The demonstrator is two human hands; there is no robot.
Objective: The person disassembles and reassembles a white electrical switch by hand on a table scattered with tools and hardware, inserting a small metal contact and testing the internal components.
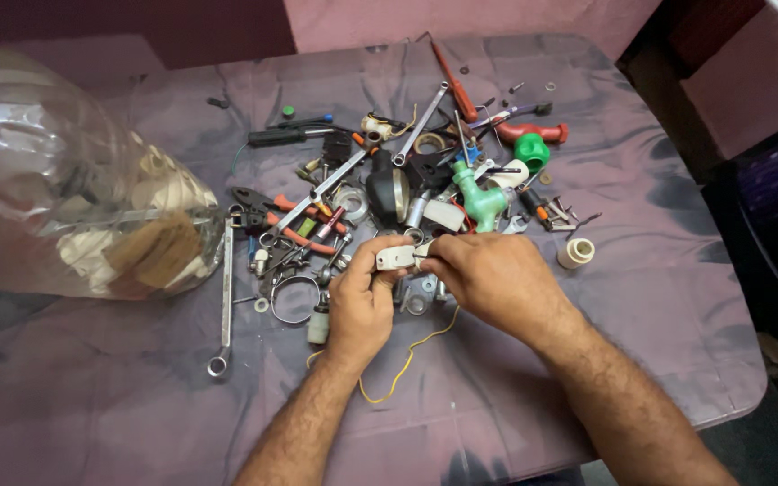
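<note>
Both hands meet over the middle of the cloth-covered table point(659, 297). The left hand point(360, 301) is closed around a small white plastic part point(395, 257), while the right hand point(488, 274) pinches at its end with thumb and forefinger closed — on what exactly, too small to tell. A thin yellow wire point(407, 355) trails toward the person from beneath the hands. Judging by how things lie, the work on the part is under way, with the heap of tools point(389, 171) just beyond the fingers unsorted — pliers, wrenches, a green pipe fitting point(479, 200). Far to the left of the left hand lies a clear plastic jar point(38, 162) on its side, a brown rectangular label point(159, 247) showing near its bottom end.
</note>
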